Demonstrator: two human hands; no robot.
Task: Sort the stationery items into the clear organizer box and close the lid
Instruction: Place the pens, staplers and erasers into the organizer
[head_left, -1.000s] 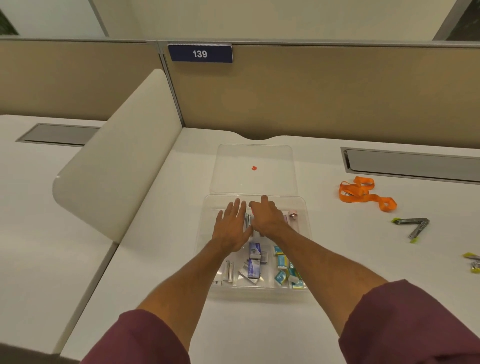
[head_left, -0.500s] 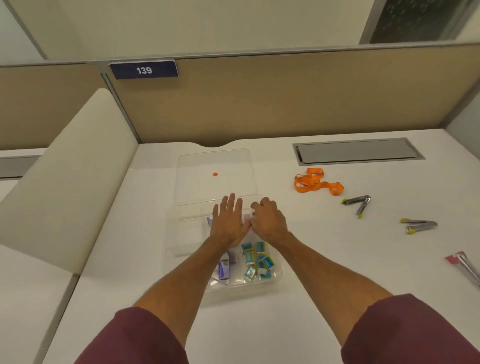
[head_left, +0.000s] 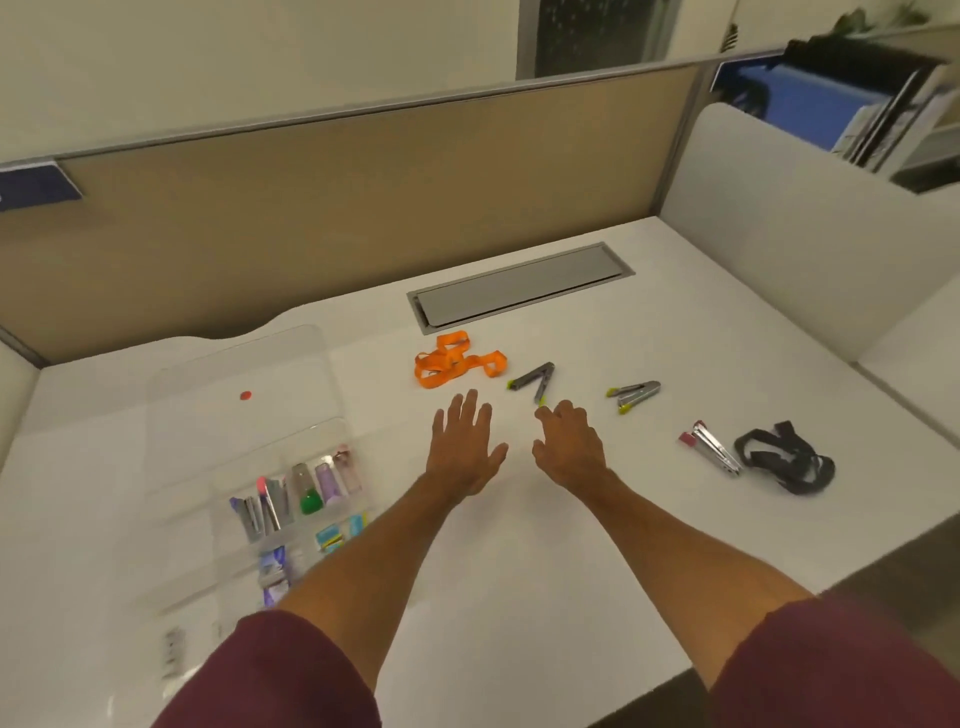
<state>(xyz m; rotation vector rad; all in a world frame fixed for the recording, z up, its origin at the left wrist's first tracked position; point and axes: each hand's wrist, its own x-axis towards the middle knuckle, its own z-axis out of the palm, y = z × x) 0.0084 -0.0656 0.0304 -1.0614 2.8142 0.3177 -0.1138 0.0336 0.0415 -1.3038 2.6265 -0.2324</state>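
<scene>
Organizer box (head_left: 332, 441) lies on the counter (head_left: 519, 545) well to the left of both hands, lid (head_left: 249, 384) flat open behind it, several compartments filled. Left hand (head_left: 464, 447) hovers palm down, fingers spread, holding nothing. Right hand (head_left: 571, 447) is loosely curled, also empty. Just ahead of its fingertips lies a grey folding tool (head_left: 535, 378), possibly a staple remover; the blur makes it hard to tell. Best to pinch it at the hinge. Orange strap (head_left: 452, 359) waits ahead of the left hand.

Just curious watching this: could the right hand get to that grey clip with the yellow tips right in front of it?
Probably yes: the right hand is open, its fingertips almost at the grey clip, with only bare desk between.
</scene>
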